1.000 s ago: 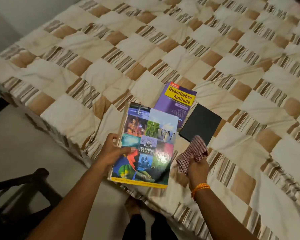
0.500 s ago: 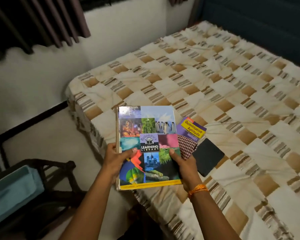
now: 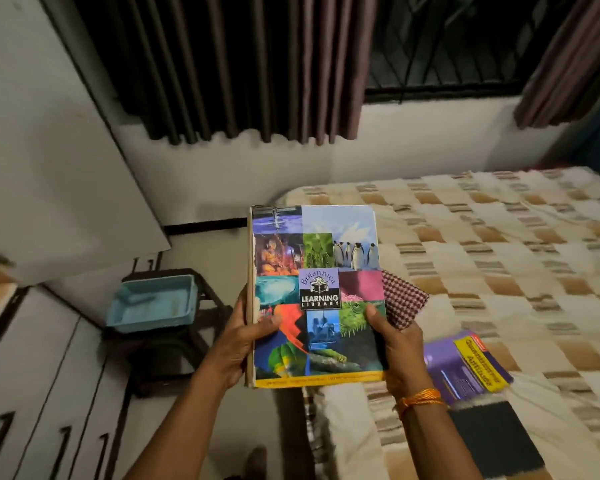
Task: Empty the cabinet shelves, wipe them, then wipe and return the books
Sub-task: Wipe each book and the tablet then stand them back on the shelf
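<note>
Book (image 3: 316,289) now off the bed (image 3: 499,254), two-handed.

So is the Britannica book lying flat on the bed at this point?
No, the Britannica book is lifted clear of the bed, gripped at its lower edges by the left hand and right hand.

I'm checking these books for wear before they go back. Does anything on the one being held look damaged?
Yes. The Britannica book, held by the left hand and right hand, looks worn along its spine edge on the left: the cover there appears frayed and peeling, showing pale material. The front pictures look intact.
</note>
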`<state>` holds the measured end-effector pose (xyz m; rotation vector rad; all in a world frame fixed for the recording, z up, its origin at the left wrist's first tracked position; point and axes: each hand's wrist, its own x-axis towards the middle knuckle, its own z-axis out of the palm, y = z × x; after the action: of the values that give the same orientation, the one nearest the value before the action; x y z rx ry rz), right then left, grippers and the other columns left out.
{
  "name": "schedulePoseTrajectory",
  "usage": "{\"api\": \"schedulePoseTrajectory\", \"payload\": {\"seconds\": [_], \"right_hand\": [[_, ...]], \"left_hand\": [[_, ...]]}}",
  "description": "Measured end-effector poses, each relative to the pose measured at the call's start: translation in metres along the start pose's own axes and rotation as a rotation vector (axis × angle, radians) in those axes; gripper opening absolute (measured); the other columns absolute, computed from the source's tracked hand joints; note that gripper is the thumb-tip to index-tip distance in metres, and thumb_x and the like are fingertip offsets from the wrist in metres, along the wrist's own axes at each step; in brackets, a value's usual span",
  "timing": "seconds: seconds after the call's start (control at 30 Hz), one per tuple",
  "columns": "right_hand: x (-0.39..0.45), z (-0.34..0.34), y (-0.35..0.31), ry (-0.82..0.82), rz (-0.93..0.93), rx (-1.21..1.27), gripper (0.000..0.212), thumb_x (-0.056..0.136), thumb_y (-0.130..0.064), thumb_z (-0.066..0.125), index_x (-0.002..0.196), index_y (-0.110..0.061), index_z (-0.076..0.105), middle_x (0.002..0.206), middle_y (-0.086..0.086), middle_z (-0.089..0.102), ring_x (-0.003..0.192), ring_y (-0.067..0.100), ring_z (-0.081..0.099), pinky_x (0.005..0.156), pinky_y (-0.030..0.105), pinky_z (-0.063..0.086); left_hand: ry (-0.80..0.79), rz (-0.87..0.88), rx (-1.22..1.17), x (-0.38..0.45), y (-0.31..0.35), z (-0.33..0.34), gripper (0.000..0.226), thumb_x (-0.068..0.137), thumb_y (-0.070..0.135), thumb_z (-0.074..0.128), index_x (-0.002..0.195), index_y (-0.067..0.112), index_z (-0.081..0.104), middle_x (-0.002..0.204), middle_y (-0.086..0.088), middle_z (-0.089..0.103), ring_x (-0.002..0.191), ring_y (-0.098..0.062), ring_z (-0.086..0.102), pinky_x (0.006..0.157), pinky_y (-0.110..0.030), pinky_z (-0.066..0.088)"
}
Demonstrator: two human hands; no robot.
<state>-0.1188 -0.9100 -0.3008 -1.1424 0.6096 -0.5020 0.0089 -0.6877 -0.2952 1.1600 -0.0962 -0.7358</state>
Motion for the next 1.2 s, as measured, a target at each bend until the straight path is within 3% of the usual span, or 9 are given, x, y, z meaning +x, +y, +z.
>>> {"api": "schedulePoseTrajectory", "payload": {"seconds": [0.2, 0.3, 0.47, 0.6, 0.67, 0.83, 1.0, 1.13, 1.2], "right_hand": [[0.013, 0.112, -0.014, -0.34, 0.007, -0.061, 0.045, 0.079, -0.022, 0.077, 0.12, -0.006, 0.068, 0.111, 0.016, 0.074, 0.1, 0.038, 0.072, 0.081, 0.047, 0.061], [0.011, 0.145, -0.016, -0.442, -0.003, -0.106, 0.035, 0.084, -0.016, 0.075, 0.118, -0.009, 0.069, 0.11, 0.016, 0.074, 0.102, 0.038, 0.071, 0.089, 0.057, 0.057], [0.006, 0.167, -0.011, -0.48, -0.033, -0.087, 0.035, 0.08, -0.024, 0.082, 0.112, -0.014, 0.071, 0.11, 0.019, 0.073, 0.101, 0.041, 0.07, 0.09, 0.065, 0.054], [-0.023, 0.238, -0.011, -0.666, -0.036, -0.153, 0.016, 0.08, -0.026, 0.076, 0.095, -0.027, 0.078, 0.102, 0.011, 0.077, 0.095, 0.033, 0.074, 0.085, 0.053, 0.058], [-0.038, 0.268, -0.004, -0.691, -0.023, -0.155, 0.016, 0.082, -0.026, 0.071, 0.097, -0.026, 0.078, 0.103, 0.01, 0.077, 0.096, 0.031, 0.073, 0.085, 0.048, 0.059], [-0.069, 0.325, 0.011, -0.744, -0.006, -0.151, 0.04, 0.089, -0.038, 0.062, 0.116, -0.01, 0.07, 0.109, 0.012, 0.075, 0.105, 0.033, 0.07, 0.092, 0.052, 0.057], [-0.094, 0.364, 0.025, -0.797, 0.002, -0.166, 0.036, 0.095, -0.034, 0.057, 0.117, -0.007, 0.068, 0.107, 0.012, 0.075, 0.104, 0.033, 0.07, 0.085, 0.046, 0.06], [-0.11, 0.388, 0.028, -0.69, -0.193, -0.204, 0.016, 0.1, -0.032, 0.056, 0.106, -0.028, 0.07, 0.11, 0.002, 0.072, 0.11, 0.025, 0.066, 0.095, 0.048, 0.055], [-0.121, 0.397, 0.021, -0.573, -0.337, -0.223, 0.015, 0.101, -0.03, 0.058, 0.109, -0.023, 0.068, 0.109, 0.001, 0.069, 0.105, 0.02, 0.064, 0.093, 0.051, 0.055]], "left_hand": [[0.244, 0.255, -0.078, -0.059, 0.053, -0.059, 0.065, 0.068, -0.001, 0.079, 0.127, 0.02, 0.061, 0.124, -0.023, 0.068, 0.109, -0.049, 0.067, 0.095, -0.068, 0.05], [0.366, 0.318, -0.111, -0.076, 0.063, -0.077, 0.072, 0.064, 0.005, 0.088, 0.128, 0.018, 0.06, 0.126, -0.023, 0.068, 0.11, -0.049, 0.066, 0.094, -0.069, 0.05], [0.406, 0.344, -0.065, -0.101, 0.076, -0.076, 0.082, 0.046, 0.014, 0.096, 0.121, 0.013, 0.061, 0.096, -0.008, 0.078, 0.081, -0.029, 0.076, 0.062, -0.037, 0.061], [0.554, 0.399, -0.094, -0.144, 0.094, -0.117, 0.068, 0.054, 0.008, 0.088, 0.118, 0.001, 0.065, 0.092, -0.014, 0.078, 0.077, -0.032, 0.076, 0.061, -0.036, 0.061], [0.596, 0.433, -0.139, -0.167, 0.097, -0.139, 0.06, 0.06, 0.002, 0.081, 0.118, 0.003, 0.066, 0.1, -0.017, 0.077, 0.086, -0.036, 0.076, 0.067, -0.042, 0.062], [0.672, 0.525, -0.194, -0.209, 0.108, -0.175, 0.084, 0.054, 0.018, 0.097, 0.13, 0.009, 0.063, 0.122, -0.023, 0.07, 0.109, -0.046, 0.068, 0.096, -0.065, 0.051], [0.76, 0.661, -0.165, -0.244, 0.114, -0.192, 0.055, 0.063, -0.003, 0.074, 0.11, 0.024, 0.07, 0.1, 0.003, 0.079, 0.09, -0.021, 0.076, 0.067, -0.031, 0.062], [0.889, 0.7, -0.2, -0.263, 0.107, -0.204, 0.067, 0.063, 0.007, 0.077, 0.126, 0.023, 0.064, 0.117, -0.001, 0.075, 0.106, -0.028, 0.072, 0.083, -0.044, 0.058], [0.952, 0.721, -0.207, -0.267, 0.103, -0.208, 0.067, 0.065, 0.006, 0.076, 0.128, 0.023, 0.063, 0.12, -0.003, 0.074, 0.109, -0.03, 0.071, 0.089, -0.047, 0.056]]}}
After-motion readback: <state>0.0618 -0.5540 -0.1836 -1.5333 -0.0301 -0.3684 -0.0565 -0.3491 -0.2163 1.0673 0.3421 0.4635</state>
